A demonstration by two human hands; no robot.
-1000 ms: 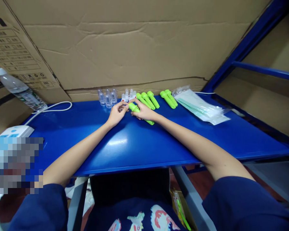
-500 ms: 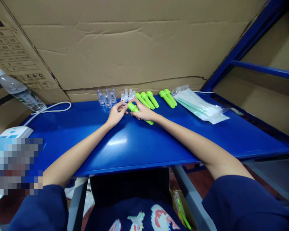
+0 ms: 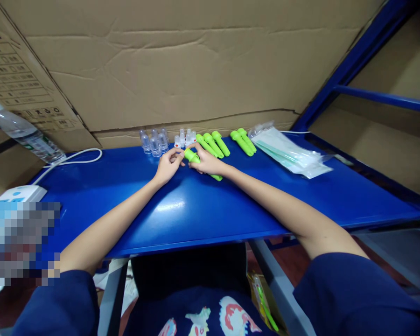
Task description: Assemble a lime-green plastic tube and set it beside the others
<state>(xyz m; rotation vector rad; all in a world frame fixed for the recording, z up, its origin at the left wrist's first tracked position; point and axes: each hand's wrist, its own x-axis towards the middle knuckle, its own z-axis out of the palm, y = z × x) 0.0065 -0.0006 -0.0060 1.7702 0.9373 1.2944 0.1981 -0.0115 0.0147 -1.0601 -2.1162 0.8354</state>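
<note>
My right hand [image 3: 206, 161] is wrapped around a lime-green plastic handle [image 3: 192, 156] with a wide head, held just above the blue table. The lower end of the handle comes out below my palm. A small yellow bit shows at the head. My left hand [image 3: 170, 164] is at the head end, thumb and fingers pinched together close to the yellow bit; what they hold is too small to make out. Behind my hands are several clear plastic domed caps [image 3: 156, 145] and several small white pieces with clear tops [image 3: 182, 139], some with red dots. Three similar green handles [image 3: 213, 145] lie just beyond my right hand.
Two more green handles [image 3: 243, 142] lie to the right, beside a clear plastic bag [image 3: 289, 151] with pale sheets. A water bottle [image 3: 24, 133], a white cable [image 3: 79, 161] and a power strip [image 3: 23, 193] are at left. Cardboard [image 3: 182, 70] walls the back of the blue table [image 3: 196, 210].
The view has shifted very slightly. Both hands stay at the green handle in almost the same pose, with only a slight shift of the fingers at its head.
</note>
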